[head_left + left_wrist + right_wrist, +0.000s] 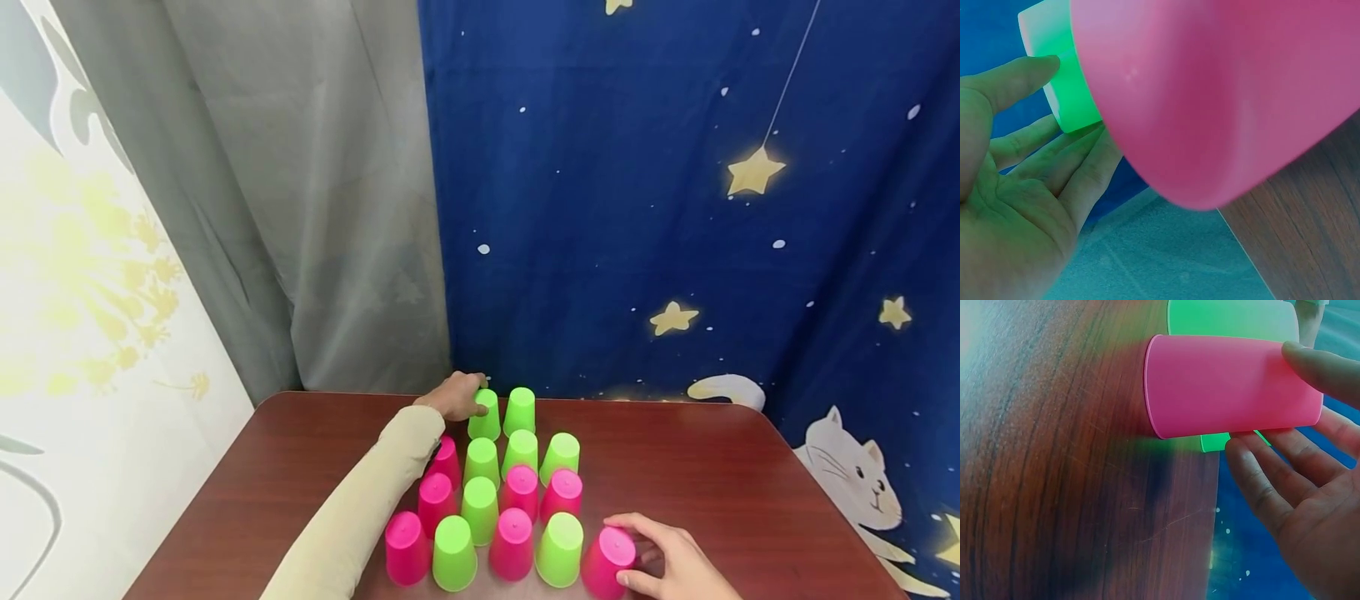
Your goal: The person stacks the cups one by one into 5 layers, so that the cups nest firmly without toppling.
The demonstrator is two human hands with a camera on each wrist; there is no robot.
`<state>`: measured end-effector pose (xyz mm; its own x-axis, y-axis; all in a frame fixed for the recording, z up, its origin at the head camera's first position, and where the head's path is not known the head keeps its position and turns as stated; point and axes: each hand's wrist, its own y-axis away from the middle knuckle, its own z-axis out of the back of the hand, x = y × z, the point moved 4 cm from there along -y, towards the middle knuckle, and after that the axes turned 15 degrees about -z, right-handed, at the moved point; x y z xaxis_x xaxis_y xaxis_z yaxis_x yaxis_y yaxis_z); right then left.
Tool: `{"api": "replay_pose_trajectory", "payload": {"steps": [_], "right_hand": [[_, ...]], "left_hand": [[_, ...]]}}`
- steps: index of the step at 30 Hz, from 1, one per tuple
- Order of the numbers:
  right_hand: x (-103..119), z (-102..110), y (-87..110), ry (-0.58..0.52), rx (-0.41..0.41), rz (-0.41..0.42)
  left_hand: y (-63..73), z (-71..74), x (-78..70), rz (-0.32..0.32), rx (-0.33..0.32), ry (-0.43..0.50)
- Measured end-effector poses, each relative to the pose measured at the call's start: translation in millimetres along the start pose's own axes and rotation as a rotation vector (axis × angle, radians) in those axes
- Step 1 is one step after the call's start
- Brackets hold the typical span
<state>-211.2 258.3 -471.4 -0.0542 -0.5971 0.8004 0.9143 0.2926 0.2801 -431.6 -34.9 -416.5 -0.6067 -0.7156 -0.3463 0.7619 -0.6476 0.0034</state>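
Upside-down plastic cups, pink and bright green, stand in rows on the table. At the far end my left hand (454, 396) holds the back-left green cup (486, 417) between thumb and fingers; the left wrist view shows this green cup (1075, 87) partly hidden behind a large, near pink cup (1210, 94). Beside it in the back row stands another green cup (519, 412). My right hand (675, 558) grips the pink cup (609, 560) at the front row's right end. In the right wrist view, thumb and fingers lie on opposite sides of that pink cup (1229, 387).
The front row also has a pink cup (407, 550), a green cup (454, 557), a pink cup (512, 546) and a green cup (560, 552). Behind the brown table (712, 483) hang a grey curtain (360, 208) and a blue star-patterned curtain (600, 208).
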Motion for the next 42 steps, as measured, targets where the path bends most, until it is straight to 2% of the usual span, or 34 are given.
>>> {"api": "replay_pose_trajectory", "payload": {"steps": [5, 10, 17, 22, 28, 33, 42], "right_hand": [[-1, 0, 1.4, -0.005, -0.003, 0.007], [1, 0, 2.1, -0.009, -0.011, -0.007], [7, 3, -0.6, 0.050, -0.068, 0.104], [9, 5, -2.5, 0.051, -0.063, 0.092], [11, 12, -3.8, 0.102, -0.143, 0.128], [10, 18, -8.2, 0.097, -0.194, 0.167], [8, 33, -22.7, 0.147, -0.250, 0.150]], "left_hand": [[-0.4, -1.1, -0.7, 0.012, -0.006, 0.009], [6.2, 3.0, 2.7, 0.021, -0.006, 0.007], [27.5, 16.4, 11.5, 0.014, -0.043, 0.043], [51.4, 22.2, 13.3, -0.024, -0.086, 0.114], [84.6, 24.4, 9.0, -0.090, -0.163, 0.183], [116.0, 22.7, 4.0, -0.093, -0.230, 0.190], [164.9, 11.7, -0.7, -0.092, -0.311, 0.189]]}}
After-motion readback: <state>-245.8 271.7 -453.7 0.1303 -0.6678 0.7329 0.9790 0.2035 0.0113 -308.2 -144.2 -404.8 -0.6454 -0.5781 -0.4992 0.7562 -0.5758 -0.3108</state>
